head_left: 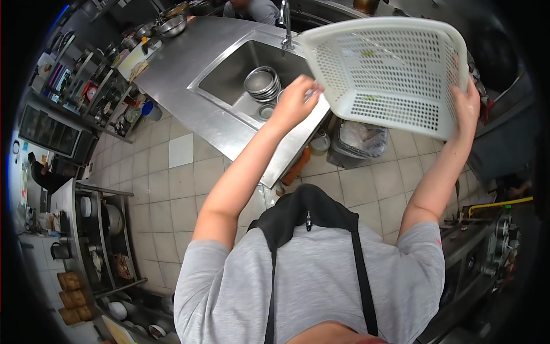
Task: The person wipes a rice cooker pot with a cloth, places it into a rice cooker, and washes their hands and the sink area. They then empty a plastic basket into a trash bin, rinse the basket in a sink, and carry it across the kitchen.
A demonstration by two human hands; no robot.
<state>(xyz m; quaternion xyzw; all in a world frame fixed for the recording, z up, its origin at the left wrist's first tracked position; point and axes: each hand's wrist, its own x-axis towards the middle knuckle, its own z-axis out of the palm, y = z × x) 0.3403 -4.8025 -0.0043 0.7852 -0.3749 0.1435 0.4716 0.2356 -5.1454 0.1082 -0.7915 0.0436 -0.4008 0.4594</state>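
A white perforated plastic basket (395, 80) is held up tilted, its open side facing me, with small green scraps stuck to its inside. My right hand (467, 109) grips the rim at its right end, fingers inside and palm outside. Beside the basket's left edge is my left hand (295, 106), its fingers curled together and slightly blurred. Whether those fingertips touch the rim or pinch something small, I cannot tell. Below the basket stands a bin (358, 143) with a clear plastic liner.
Stacked metal bowls (262, 83) sit in the steel sink (223, 74), under a tall faucet (286, 28). The steel counter (177, 63) extends left, with more bowls (172, 26) at its back. Another person (260, 10) is beyond the counter. A shelf rack (106, 229) stands at left.
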